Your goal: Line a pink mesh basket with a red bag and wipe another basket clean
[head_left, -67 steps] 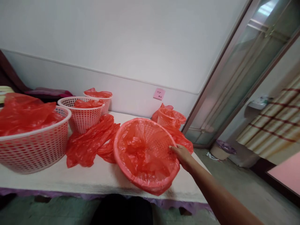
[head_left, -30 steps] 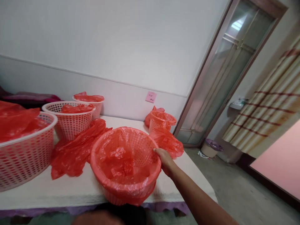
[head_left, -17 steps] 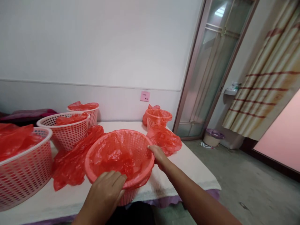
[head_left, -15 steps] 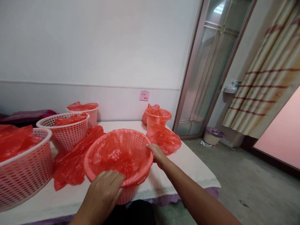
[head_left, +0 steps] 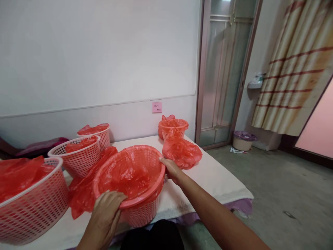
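Right in front of me at the near edge of the bed-like surface is a pink holed plastic basket [head_left: 142, 212], tilted slightly toward me. A thin red plastic bag [head_left: 122, 170] lines it and is folded over its rim. My left hand [head_left: 108, 208] grips the near-left rim, fingers over the bag's edge. My right hand [head_left: 171, 171] holds the right side of the rim, its thumb on top and the other fingers mostly hidden outside. Loose red plastic bags [head_left: 82, 198] lie to the basket's left, and another crumpled red bag [head_left: 182, 152] lies beyond my right hand.
Three pale holed baskets with red bags stand at the left: a near one [head_left: 33, 205], a middle one [head_left: 80, 159] and a far one [head_left: 104, 137]. A smaller basket [head_left: 173, 133] is by the wall. A bin [head_left: 243, 143] stands on the floor at right.
My view has turned slightly, levelling the wall line. The lined basket has shifted a little left in view, with both hands still on its rim.
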The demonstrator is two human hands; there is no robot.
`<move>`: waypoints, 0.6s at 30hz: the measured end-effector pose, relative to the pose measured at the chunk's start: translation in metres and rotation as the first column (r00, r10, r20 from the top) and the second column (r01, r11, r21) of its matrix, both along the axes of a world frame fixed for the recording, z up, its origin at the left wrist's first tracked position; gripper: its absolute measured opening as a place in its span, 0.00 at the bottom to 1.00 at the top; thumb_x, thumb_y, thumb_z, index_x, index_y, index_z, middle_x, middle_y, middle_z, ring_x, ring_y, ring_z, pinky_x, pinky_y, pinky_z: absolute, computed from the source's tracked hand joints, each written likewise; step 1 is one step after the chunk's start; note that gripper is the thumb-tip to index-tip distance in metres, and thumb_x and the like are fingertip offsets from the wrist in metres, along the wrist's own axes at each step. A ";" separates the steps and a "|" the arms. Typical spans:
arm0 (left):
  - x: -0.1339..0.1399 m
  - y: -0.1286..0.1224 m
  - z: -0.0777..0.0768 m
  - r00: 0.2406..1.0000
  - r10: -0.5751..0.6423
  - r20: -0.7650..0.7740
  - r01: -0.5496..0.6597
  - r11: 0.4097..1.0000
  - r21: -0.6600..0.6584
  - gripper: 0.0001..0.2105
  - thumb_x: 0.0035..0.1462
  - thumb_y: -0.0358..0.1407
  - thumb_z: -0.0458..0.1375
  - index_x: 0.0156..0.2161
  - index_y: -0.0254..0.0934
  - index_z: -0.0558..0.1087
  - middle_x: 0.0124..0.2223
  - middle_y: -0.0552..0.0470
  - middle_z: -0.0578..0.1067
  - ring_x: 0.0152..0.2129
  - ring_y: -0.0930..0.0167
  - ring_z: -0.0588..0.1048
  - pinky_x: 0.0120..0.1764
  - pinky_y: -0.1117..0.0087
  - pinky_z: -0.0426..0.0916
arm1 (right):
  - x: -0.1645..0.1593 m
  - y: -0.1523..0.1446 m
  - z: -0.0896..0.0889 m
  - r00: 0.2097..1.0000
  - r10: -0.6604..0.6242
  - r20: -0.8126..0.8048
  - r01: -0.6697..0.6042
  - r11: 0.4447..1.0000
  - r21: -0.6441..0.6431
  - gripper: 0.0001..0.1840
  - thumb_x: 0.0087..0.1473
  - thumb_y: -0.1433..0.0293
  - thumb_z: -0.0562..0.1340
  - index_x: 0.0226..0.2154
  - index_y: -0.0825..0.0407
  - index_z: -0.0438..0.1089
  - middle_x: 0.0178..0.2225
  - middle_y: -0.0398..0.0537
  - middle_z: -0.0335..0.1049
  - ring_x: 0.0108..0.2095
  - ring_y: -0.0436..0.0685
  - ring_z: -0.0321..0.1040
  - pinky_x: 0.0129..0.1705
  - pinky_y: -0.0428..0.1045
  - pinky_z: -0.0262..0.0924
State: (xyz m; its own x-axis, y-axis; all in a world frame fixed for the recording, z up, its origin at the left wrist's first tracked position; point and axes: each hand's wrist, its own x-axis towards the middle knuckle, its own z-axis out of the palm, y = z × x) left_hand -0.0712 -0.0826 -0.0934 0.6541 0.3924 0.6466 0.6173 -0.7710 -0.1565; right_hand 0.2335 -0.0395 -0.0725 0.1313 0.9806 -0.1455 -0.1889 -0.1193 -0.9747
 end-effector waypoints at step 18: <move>-0.007 0.015 -0.012 0.996 0.085 -0.011 -0.084 0.992 0.099 0.13 0.63 0.37 0.48 0.50 0.39 0.67 0.45 0.48 0.75 0.44 0.65 0.72 0.47 0.62 0.64 | -0.019 -0.051 -0.041 0.963 -0.244 0.114 0.155 0.847 0.509 0.20 0.48 0.74 0.57 0.45 0.48 0.72 0.40 0.47 0.71 0.41 0.55 0.66 0.45 0.50 0.60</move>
